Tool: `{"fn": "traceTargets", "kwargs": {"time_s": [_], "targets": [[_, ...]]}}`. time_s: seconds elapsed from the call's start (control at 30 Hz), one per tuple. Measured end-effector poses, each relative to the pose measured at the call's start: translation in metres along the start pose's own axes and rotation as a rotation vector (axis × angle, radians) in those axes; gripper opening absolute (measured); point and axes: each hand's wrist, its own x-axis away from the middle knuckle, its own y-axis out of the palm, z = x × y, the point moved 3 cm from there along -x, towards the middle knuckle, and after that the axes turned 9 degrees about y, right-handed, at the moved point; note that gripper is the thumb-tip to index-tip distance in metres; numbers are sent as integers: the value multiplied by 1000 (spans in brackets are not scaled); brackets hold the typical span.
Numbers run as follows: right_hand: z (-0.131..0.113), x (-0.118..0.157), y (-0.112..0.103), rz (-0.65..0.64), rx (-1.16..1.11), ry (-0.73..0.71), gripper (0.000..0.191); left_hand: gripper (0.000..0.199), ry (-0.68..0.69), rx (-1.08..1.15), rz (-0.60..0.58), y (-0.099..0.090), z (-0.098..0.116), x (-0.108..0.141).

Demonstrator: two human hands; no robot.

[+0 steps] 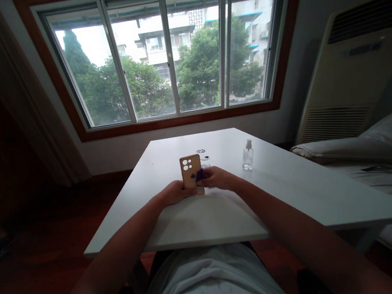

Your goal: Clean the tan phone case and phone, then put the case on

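A tan phone case (187,174) stands upright over the white table (171,224), its camera holes at the top left letting the pale table show through. My left hand (175,192) is closed on its lower left edge. In the fingers of my right hand (217,178) is a small dark purple cloth (199,175), pressed against the right side of the case's back. A dark mark shows on the back, partly covered by the cloth. Just behind my right hand lies a small clear object (205,166), mostly hidden.
A clear spray bottle (247,156) stands on the table to the right. Beyond the case lie two small round pieces, one a dark-and-white disc (201,151). A padded seat (351,153) and a tall air conditioner (354,69) are at the right, a window (169,52) ahead.
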Motion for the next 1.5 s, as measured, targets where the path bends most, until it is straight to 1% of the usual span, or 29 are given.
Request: {"fn": "traceTargets", "kwargs": {"time_s": [0.2,0.37,0.5,0.6,0.7,0.8,0.9,1.03,1.13,1.2,1.23,1.3,1.37,1.43,1.5], "targets": [[-5,1,4,142,46,-31,38,53,-4,-26,7,-1,-1,0],[-19,5,4,202,-104,-184,39,50,4,1,-3,1,0,-1],[-30,12,0,321,-179,-283,38,51,-10,-34,-24,1,1,-1],[-33,14,-4,395,-251,-336,38,50,2,-64,-18,0,2,-2],[-33,12,-9,434,-353,-363,38,50,45,-60,7,-2,3,-4],[-31,10,-13,453,-425,-371,36,50,77,8,23,-1,6,-5],[-30,9,-15,471,-416,-369,36,47,84,54,39,2,9,-4],[-30,10,-15,509,-395,-373,44,44,103,48,57,4,13,-4],[-29,9,-17,532,-399,-378,46,42,127,45,78,2,12,-5],[-28,8,-20,561,-439,-369,47,40,115,43,123,-2,9,-7],[-26,7,-22,577,-469,-359,47,37,99,36,168,-4,6,-8],[-23,5,-28,602,-534,-330,48,35,68,62,304,-11,-2,-10],[-19,2,-32,610,-580,-299,46,39,65,151,432,-16,-9,-12],[-15,0,-35,615,-612,-275,42,43,77,248,504,-19,-14,-14],[-13,0,-36,615,-634,-259,38,46,87,312,539,-21,-16,-16]]}}
